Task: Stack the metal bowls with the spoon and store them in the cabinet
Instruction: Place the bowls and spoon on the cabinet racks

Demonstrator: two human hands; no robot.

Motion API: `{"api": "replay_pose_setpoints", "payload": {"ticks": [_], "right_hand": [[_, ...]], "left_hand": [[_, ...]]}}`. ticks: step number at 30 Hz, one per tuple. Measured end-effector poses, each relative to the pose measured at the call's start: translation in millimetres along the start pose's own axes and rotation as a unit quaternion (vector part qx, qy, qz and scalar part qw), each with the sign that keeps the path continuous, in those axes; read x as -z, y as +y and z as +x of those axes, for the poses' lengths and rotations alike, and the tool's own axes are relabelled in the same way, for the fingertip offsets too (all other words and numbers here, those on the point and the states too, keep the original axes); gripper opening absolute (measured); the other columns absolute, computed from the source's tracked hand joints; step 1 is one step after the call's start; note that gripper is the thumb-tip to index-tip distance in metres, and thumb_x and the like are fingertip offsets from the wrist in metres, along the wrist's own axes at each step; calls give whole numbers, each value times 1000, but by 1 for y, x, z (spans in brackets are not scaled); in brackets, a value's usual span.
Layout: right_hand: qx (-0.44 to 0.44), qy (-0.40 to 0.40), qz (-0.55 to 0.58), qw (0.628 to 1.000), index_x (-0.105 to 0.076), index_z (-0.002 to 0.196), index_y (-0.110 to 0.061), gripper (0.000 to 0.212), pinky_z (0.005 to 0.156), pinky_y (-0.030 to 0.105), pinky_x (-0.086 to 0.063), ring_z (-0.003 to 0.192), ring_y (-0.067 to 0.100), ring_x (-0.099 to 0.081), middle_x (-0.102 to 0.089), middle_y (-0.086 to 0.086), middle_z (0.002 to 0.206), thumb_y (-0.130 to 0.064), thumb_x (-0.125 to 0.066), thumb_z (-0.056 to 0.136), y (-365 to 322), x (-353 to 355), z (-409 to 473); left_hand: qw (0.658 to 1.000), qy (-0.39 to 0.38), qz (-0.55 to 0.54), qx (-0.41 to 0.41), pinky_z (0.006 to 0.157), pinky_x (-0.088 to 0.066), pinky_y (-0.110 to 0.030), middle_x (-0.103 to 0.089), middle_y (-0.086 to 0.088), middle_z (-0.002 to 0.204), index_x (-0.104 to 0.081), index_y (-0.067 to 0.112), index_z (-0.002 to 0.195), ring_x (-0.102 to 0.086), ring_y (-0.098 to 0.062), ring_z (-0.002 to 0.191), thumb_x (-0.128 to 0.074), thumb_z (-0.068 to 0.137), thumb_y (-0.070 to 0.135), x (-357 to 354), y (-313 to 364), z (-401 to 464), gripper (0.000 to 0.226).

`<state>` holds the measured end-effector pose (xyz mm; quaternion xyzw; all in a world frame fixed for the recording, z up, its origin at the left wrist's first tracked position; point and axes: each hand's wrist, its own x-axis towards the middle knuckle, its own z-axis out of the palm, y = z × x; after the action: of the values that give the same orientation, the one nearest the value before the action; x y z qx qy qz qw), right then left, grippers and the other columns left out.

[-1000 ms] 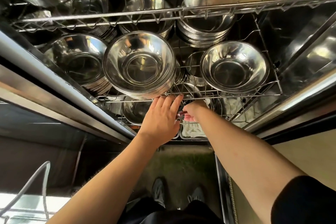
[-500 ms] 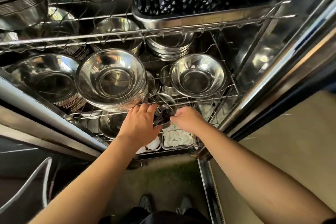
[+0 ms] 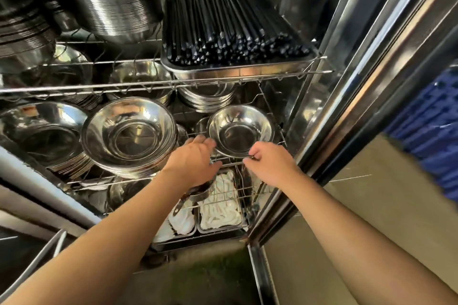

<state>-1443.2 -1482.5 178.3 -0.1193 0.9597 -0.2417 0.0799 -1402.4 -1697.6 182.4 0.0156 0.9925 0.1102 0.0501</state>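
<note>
Silver bowls (image 3: 128,140); black chopsticks (image 3: 230,30); white cloths (image 3: 220,208)

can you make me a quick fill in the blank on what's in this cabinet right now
1. The black chopsticks lie in a metal tray on the ____ wire shelf.
2. The white cloths sit on the ____ level.
3. The right hand is at the front wire of the shelf just below the small ____.

Missing words: upper; lowest; bowl

Beneath the left hand (image 3: 195,162), a dark pan (image 3: 198,194) is mostly covered. What the right hand's (image 3: 269,162) curled fingers pinch cannot be told. Right of it, a blue shape (image 3: 431,136) is blurred and cropped.
</note>
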Motion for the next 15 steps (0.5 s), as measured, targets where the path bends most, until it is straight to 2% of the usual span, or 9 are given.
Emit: {"api": "replay_pose_setpoints", "payload": {"ticks": [3, 5, 7, 9, 12, 15], "right_hand": [[47, 46, -39, 997, -63, 129, -22, 48, 83, 30, -50, 108, 16, -64, -65, -3, 122, -49, -69, 90, 1, 10, 9], [59, 58, -58, 995, -56, 139, -20, 62, 96, 37, -49, 125, 21, -55, -58, 1, 136, -53, -69, 88, 1, 15, 15], [48, 43, -84, 994, -42, 149, -19, 80, 108, 45, -43, 142, 26, -37, -45, 7, 150, -59, -68, 86, 2, 17, 21], [24, 16, -89, 996, -26, 158, -19, 99, 119, 51, -28, 155, 30, -12, -24, 10, 165, -67, -67, 82, 5, 16, 27], [-2, -18, -78, 997, -6, 163, -20, 119, 124, 52, -14, 157, 27, 15, 4, 10, 172, -76, -66, 77, 10, 9, 33], [-18, -53, -89, 994, 4, 164, -18, 128, 124, 52, -12, 156, 23, 20, 15, 8, 171, -84, -60, 74, 15, 3, 35]], "left_hand": [[1000, 5, 17, -5, 105, -50, -49, -47, -9, 152, -37, 19, 155, -47, -33, 139, -61, 95, 55, 3, 7, 13, 75], [999, -4, 34, -1, 108, -49, -51, -42, -10, 156, -28, 18, 159, -43, -34, 142, -62, 91, 61, 1, 9, 21, 87], [999, -17, 50, 5, 112, -46, -54, -31, -10, 165, -17, 19, 162, -34, -34, 149, -63, 87, 67, -1, 10, 28, 100], [998, -30, 51, 10, 117, -38, -55, -17, -11, 172, -4, 20, 166, -20, -35, 157, -62, 85, 72, -5, 10, 34, 113], [999, -41, 33, 14, 123, -27, -55, -3, -11, 175, 11, 18, 164, -2, -34, 161, -61, 83, 76, -12, 10, 41, 123], [998, -56, 38, 14, 126, -21, -54, 8, -11, 175, 17, 17, 163, 8, -33, 161, -58, 83, 77, -21, 9, 46, 125]]}}
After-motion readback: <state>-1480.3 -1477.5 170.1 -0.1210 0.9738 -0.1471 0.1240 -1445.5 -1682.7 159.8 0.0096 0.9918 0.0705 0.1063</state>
